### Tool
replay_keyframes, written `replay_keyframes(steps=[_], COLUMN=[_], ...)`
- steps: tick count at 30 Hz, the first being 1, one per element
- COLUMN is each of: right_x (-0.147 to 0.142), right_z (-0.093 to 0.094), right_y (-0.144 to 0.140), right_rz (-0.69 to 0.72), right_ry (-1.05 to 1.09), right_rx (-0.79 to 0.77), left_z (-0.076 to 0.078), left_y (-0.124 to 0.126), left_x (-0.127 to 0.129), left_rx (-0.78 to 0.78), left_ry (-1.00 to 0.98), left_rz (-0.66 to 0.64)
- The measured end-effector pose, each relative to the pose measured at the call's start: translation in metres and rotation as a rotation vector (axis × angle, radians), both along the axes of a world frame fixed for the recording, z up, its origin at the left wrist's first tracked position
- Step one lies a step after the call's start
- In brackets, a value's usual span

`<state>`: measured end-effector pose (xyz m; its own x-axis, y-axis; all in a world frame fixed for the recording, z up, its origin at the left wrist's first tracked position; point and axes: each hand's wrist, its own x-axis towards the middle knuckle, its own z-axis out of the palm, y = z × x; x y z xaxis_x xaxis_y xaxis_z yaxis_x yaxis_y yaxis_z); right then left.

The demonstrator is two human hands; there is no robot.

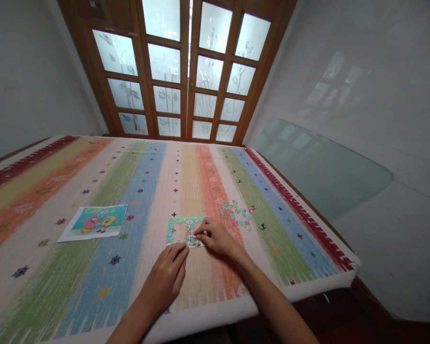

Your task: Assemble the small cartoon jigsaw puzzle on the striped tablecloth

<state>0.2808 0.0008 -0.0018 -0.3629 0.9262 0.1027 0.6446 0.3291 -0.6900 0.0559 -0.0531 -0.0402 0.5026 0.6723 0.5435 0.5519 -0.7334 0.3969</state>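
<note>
One camera, worn on the person's head, looks forward and down from above the near side of the striped cloth (154,191). The left hand (169,267) and right hand (217,236) sit close, below the middle of the view, with the forearms (279,301) entering from the bottom edge. The wide view reaches across the cloth to the glazed doors (185,57), well apart, and takes in the left wall (25,76) and right wall (390,105).
</note>
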Motion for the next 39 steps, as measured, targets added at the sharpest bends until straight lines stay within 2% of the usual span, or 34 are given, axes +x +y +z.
replay_keyframes(steps=[5,9,12,17,21,25,30,32,35,39], right_x=[-0.002,0.002,0.009,0.032,0.060,0.097,0.131,0.138,0.143,0.143], right_z=[-0.002,-0.006,-0.006,0.000,0.005,0.006,-0.011,-0.020,-0.029,-0.031], right_y=[-0.002,-0.002,-0.002,-0.002,-0.003,-0.008,-0.018,-0.021,-0.023,-0.021], right_rz=[-0.062,-0.040,-0.028,-0.111,-0.221,-0.396,-0.749,-0.837,-0.864,-0.856], right_ry=[-0.057,-0.014,0.071,0.111,0.091,-0.007,-0.186,-0.245,-0.290,-0.309], right_rx=[0.048,0.041,0.047,0.101,0.160,0.221,0.292,0.293,0.270,0.259], left_z=[0.003,0.003,0.002,-0.001,-0.002,-0.003,-0.002,-0.001,0.000,-0.001], left_y=[-0.001,-0.001,0.000,0.000,0.001,0.001,0.000,0.000,0.001,0.000], left_x=[0.000,0.001,0.001,-0.001,-0.002,-0.003,-0.002,-0.001,-0.001,-0.001], left_rx=[-0.003,0.011,0.015,-0.008,0.000,0.012,0.016,0.013,0.026,0.030], left_ry=[0.006,0.000,-0.006,-0.002,-0.006,0.008,0.002,-0.001,-0.003,0.000], left_rz=[-0.003,-0.002,-0.002,-0.001,0.000,0.003,-0.001,0.000,0.001,0.002])
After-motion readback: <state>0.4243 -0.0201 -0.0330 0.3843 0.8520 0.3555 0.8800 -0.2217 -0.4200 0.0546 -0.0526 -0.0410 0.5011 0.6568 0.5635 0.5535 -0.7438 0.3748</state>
